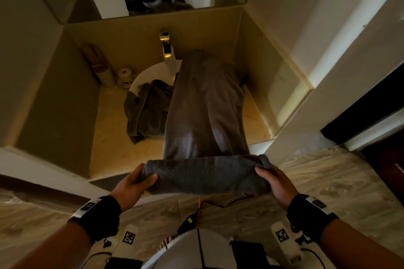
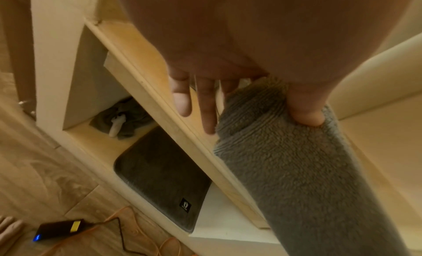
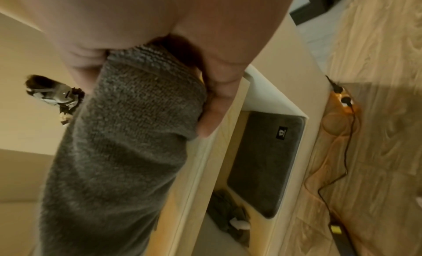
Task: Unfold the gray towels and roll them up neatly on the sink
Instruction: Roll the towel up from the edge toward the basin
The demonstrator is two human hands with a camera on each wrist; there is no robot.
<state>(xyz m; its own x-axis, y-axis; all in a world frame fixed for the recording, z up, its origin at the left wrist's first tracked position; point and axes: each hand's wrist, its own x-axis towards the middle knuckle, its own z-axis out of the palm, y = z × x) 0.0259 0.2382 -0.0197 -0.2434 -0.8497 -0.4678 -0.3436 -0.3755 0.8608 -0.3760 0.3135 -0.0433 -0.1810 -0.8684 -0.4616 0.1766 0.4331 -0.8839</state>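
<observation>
Head view: two gray towels. One long towel (image 1: 205,111) lies stretched across the worktop (image 1: 113,129) and over the sink (image 1: 153,70), its near end rolled into a thick roll (image 1: 205,176). The left hand (image 1: 133,183) and right hand (image 1: 276,183) each grip one end of the roll, fingers curled around it. A second, crumpled towel (image 1: 146,109) lies partly in the sink. One faucet (image 1: 167,48) and two paper rolls (image 1: 119,76) stand behind

Left wrist view: the thumb (image 2: 306,108) presses into the roll; three fingers (image 2: 206,104) extend beside it

Right wrist view: curled fingers (image 3: 219,90) clasp the roll's end
</observation>
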